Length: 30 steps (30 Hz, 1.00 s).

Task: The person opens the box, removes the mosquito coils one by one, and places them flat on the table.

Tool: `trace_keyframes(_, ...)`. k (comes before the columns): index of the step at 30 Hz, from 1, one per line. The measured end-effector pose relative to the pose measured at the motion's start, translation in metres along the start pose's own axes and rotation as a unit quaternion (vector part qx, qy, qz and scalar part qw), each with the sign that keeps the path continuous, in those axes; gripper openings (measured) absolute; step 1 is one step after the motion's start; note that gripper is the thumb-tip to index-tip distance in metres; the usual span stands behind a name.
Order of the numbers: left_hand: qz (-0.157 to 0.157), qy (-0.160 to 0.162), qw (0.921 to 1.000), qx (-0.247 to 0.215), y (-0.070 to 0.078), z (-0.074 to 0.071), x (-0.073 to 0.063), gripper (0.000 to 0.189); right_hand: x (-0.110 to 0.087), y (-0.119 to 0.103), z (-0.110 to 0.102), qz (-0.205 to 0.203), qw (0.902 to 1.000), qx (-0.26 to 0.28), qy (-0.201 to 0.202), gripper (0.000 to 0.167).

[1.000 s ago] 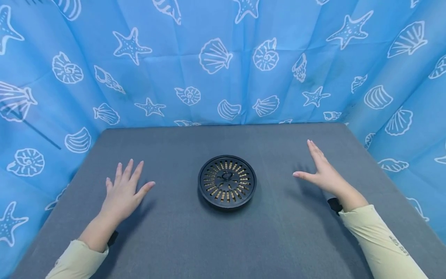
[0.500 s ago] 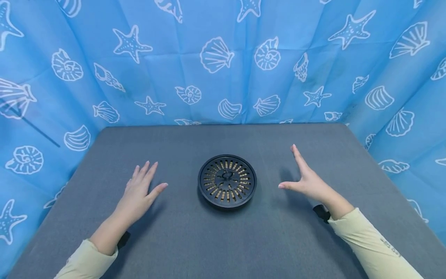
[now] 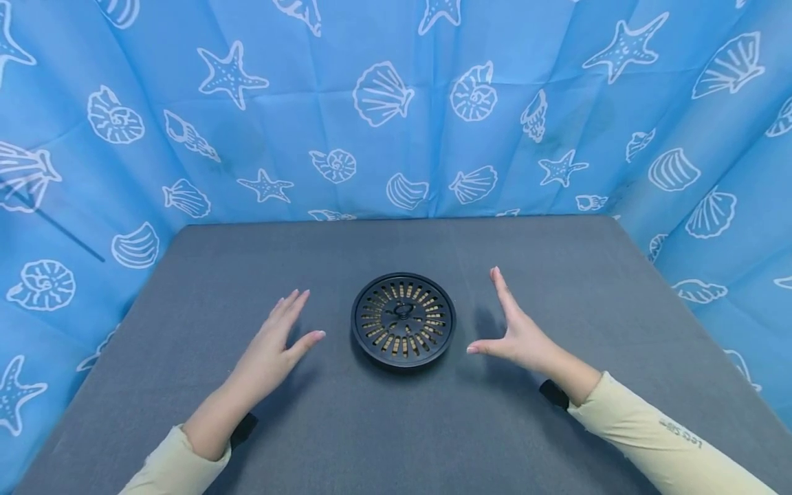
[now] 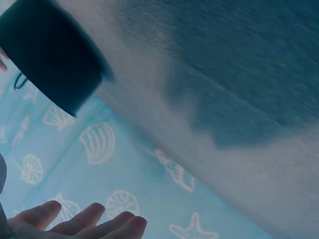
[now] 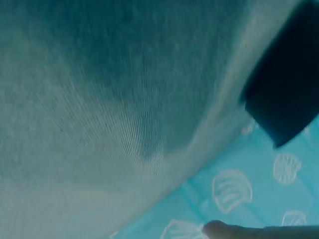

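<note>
A round black box (image 3: 390, 324) with a slotted lid and a small ring handle (image 3: 403, 311) stands upright on the grey table. Something yellowish shows through the slots; what it is I cannot tell. My left hand (image 3: 262, 361) is held to the left of the box, fingers extended and thumb spread, without touching it. On the other side, my right hand (image 3: 521, 337) holds its thumb apart from its straight fingers, also clear of the box. The left wrist view has the box's dark side (image 4: 50, 55) at upper left, and the right wrist view has that side (image 5: 286, 82) at upper right.
The grey cloth-covered table (image 3: 396, 426) reaches back to a blue curtain (image 3: 297, 124) printed with white shells and starfish. That curtain also runs along the left and right sides.
Both hands have moved inward, the left to the right and the right to the left and slightly nearer me. The black box has stayed in place.
</note>
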<state>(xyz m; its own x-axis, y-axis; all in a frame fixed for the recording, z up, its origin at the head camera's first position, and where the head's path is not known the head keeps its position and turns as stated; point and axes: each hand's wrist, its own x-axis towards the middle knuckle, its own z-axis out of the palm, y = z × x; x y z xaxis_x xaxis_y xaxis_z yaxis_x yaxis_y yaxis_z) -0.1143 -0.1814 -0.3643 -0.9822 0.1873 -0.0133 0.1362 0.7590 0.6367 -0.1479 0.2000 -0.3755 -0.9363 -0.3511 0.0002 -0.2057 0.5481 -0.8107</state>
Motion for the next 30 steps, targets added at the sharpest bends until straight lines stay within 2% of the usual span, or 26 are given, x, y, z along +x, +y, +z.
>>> trace_keyframes(3, 0.006, 0.005, 0.9999, -0.014, 0.006, 0.003, 0.0, 0.072, -0.001, -0.002, 0.007, 0.001, 0.9999, 0.011, -0.004, 0.127)
trace_keyframes(11, 0.029, 0.049, 0.9961, -0.067, 0.013, 0.019, 0.004, 0.063, -0.004, -0.004, 0.03, 0.005, 0.9979, 0.061, -0.021, 0.127)
trace_keyframes(15, 0.054, 0.063, 0.9933, -0.081, 0.013, 0.027, 0.01, 0.06, -0.003, -0.005, 0.04, 0.013, 0.9957, 0.09, -0.02, 0.124)
trace_keyframes(20, 0.092, 0.084, 0.986, -0.111, 0.013, 0.035, 0.017, 0.055, 0.003, -0.008, 0.047, 0.044, 0.9928, 0.108, -0.025, 0.121)
trace_keyframes(23, 0.106, 0.088, 0.9826, -0.125, 0.018, 0.039, 0.02, 0.051, 0.007, -0.008, 0.049, 0.057, 0.9916, 0.11, -0.037, 0.121)
trace_keyframes(30, 0.127, 0.074, 0.9807, -0.129, 0.036, 0.049, 0.027, 0.048, 0.013, -0.003, 0.05, 0.08, 0.9902, 0.097, -0.061, 0.122)
